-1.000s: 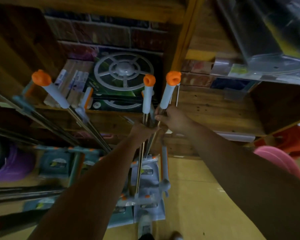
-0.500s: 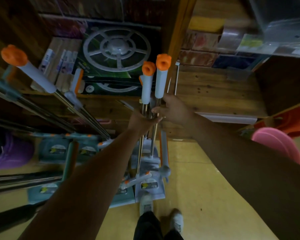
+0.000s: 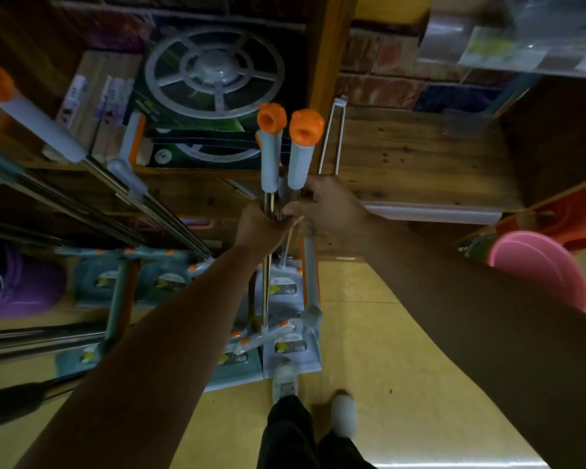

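A: What are the hands busy with?
B: Two long poles that stand upright, side by side, in front of a wooden shelf (image 3: 420, 164). Each has a grey grip (image 3: 269, 160) and an orange cap on top.
A: Which hand has which?
B: The left hand (image 3: 263, 226) has its fingers curled round the shiny metal shaft of the left pole (image 3: 266, 286), just under the grey grip. The right hand (image 3: 330, 206) is wrapped round the right pole (image 3: 301, 160) at the bottom end of its grip.
A: Are the hands apart?
B: Hardly. They sit just beside each other, the right one a little higher, and I cannot tell whether they touch. The two caps (image 3: 271, 118) stand close together with a narrow gap between them.
A: Where do the poles end?
B: The left pole's shaft runs down to a pale dustpan (image 3: 290, 350) on the yellow floor (image 3: 386, 333), just ahead of the person's white shoe (image 3: 285, 380). The lower part of the right pole is hidden behind the hands, so I cannot tell where it lands.
A: And around them?
B: More poles (image 3: 39, 125) of the same kind lean to the left. A box (image 3: 214, 79) printed with a spoked wheel stands on the shelf behind the caps. A pink tub (image 3: 538, 265) sits at the right, a purple bucket (image 3: 21, 292) at the left.
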`<state>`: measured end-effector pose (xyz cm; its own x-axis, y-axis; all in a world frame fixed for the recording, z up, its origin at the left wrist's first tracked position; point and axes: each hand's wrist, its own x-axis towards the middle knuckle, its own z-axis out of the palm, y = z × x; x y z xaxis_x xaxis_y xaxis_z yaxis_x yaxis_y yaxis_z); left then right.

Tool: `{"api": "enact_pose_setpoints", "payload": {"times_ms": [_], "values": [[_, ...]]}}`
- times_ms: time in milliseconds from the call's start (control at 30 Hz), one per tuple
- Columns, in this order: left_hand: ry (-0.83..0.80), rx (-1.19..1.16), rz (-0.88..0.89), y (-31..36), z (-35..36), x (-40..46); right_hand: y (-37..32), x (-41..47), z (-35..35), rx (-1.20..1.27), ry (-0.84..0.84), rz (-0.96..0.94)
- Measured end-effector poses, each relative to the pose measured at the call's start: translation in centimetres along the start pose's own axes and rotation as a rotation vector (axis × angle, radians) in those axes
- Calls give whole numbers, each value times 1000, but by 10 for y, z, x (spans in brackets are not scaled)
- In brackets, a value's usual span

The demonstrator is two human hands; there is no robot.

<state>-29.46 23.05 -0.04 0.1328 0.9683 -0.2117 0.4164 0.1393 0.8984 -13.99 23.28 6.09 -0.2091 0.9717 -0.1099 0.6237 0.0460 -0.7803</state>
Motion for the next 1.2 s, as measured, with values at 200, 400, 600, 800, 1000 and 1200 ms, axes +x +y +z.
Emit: {"api": "enact_pose_setpoints", "payload": {"times_ms": [200,400,600,800,1000,1200], "values": [[31,-4,-4,1,1,-1,2,2,0,-112,-13,-58],[8,-23,-81,-2,-12,-7,-4,-2,0,-189,12,-23],[215,-137,-104,10,-37,-62,-18,-22,-13,-110,-1,66],[360,-129,43,63,-63,-152,-60,-78,-45,-156,120,-15],[398,-190,136,133,-59,-243,-173,-176,-90,20,90,-280],[246,-193,153,156,-46,-283,-245,-249,-93,4,-266,-454]]}}
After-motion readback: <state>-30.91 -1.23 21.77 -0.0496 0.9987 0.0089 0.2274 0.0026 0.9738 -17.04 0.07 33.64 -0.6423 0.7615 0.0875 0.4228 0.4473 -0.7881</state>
